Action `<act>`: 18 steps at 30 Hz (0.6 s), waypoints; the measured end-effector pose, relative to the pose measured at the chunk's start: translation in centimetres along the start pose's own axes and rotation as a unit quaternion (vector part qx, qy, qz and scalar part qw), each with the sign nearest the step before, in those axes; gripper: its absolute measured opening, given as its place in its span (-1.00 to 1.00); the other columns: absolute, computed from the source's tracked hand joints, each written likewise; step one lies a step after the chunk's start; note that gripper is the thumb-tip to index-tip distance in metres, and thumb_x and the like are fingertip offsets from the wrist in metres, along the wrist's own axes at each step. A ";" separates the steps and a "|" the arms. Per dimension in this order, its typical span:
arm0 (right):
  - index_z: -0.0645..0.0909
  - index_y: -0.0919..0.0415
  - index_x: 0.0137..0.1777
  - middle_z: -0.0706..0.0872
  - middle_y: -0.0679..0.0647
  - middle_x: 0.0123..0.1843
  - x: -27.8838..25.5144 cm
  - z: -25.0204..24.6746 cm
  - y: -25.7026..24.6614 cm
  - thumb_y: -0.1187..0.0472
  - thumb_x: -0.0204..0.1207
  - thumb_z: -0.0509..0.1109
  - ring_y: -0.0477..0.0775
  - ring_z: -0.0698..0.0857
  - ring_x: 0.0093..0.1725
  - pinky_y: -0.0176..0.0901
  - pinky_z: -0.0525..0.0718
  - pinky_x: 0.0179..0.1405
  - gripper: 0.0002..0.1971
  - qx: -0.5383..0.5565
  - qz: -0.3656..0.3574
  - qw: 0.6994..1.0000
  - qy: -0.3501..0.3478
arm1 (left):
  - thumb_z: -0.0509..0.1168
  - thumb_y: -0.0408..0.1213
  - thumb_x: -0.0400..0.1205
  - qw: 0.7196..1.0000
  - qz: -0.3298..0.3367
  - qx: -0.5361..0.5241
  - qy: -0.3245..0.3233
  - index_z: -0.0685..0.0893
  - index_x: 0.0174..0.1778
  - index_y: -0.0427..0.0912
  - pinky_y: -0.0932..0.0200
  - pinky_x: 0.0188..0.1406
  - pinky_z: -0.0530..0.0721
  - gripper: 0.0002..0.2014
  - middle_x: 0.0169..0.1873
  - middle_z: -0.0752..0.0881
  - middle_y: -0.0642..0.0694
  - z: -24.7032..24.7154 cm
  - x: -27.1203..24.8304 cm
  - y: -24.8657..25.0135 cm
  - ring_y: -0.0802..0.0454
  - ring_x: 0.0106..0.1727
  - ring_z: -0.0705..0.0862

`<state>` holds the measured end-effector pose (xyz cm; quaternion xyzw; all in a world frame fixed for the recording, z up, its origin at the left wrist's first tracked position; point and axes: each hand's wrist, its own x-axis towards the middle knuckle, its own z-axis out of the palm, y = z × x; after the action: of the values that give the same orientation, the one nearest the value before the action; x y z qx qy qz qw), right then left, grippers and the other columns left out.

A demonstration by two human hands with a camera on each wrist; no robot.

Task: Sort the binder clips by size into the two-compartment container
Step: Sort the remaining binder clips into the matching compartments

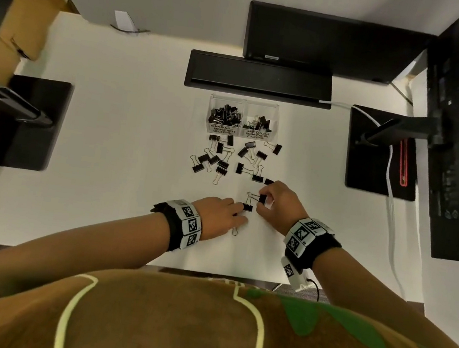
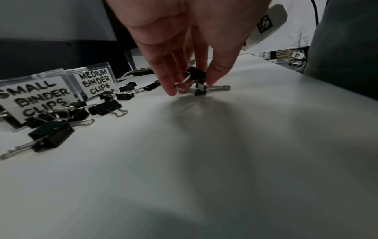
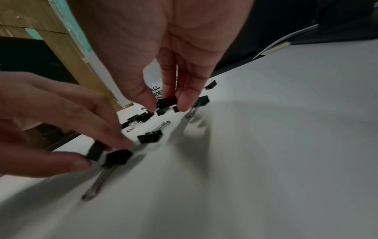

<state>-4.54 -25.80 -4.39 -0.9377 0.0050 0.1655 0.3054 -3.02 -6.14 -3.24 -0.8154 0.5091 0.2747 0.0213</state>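
A clear two-compartment container (image 1: 244, 104) stands mid-desk; the left half, labelled small (image 2: 34, 98), and the right half, labelled medium (image 2: 96, 83), both hold black binder clips. Several loose clips (image 1: 224, 158) lie scattered in front of it. My left hand (image 1: 239, 208) pinches a small black clip (image 2: 194, 74) just above the desk, and another clip (image 2: 199, 91) lies flat under its fingertips. Close to its right, my right hand (image 1: 259, 204) pinches a black clip (image 3: 166, 101) between thumb and fingers, raised off the desk. One more clip (image 3: 150, 137) lies between the hands.
A black keyboard (image 1: 259, 78) and monitor (image 1: 327, 43) sit behind the container. Black stand bases flank the work area at left (image 1: 33, 124) and right (image 1: 382, 153). A white cable (image 1: 392, 213) runs down the right side. The desk's front edge (image 1: 209, 270) is near my body.
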 end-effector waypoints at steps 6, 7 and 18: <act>0.53 0.22 0.39 0.53 0.18 0.19 0.3 1.7 -1.4 0.23 0.52 0.35 0.12 0.59 0.11 -0.25 0.49 0.11 -0.59 -0.047 -0.033 0.995 -0.086 | 0.12 -0.36 0.68 0.998 -0.048 -0.023 -0.040 0.31 0.50 -0.22 -0.10 0.22 0.56 -0.57 0.48 0.32 -0.29 -0.1 0.0 0.1 -0.27 0.37 0.45; 0.51 0.22 0.41 0.51 0.19 0.21 0.3 1.9 -1.4 0.25 0.53 0.33 0.14 0.58 0.14 -0.26 0.48 0.12 -0.58 -0.056 -0.030 0.993 -0.095 | 0.12 -0.38 0.68 0.998 -0.053 -0.024 -0.034 0.33 0.48 -0.23 -0.06 0.17 0.57 -0.59 0.46 0.33 -0.29 -0.1 -0.1 0.0 -0.26 0.34 0.47; 0.66 0.25 0.21 0.58 0.23 0.14 1.5 1.3 -1.4 0.23 0.56 0.37 0.20 0.63 0.07 -0.27 0.45 0.00 -0.75 -0.023 0.003 0.997 -0.073 | 0.09 -0.40 0.71 0.985 -0.137 -0.095 0.037 0.42 0.34 -0.29 0.11 -0.22 0.41 -0.72 0.27 0.48 -0.19 0.7 0.2 -2.6 -0.14 0.14 0.57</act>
<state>-3.34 -23.78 -5.04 -0.9300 -0.0183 0.2348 0.2823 -1.10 -4.79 -4.58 -0.8853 0.3647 0.2860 -0.0378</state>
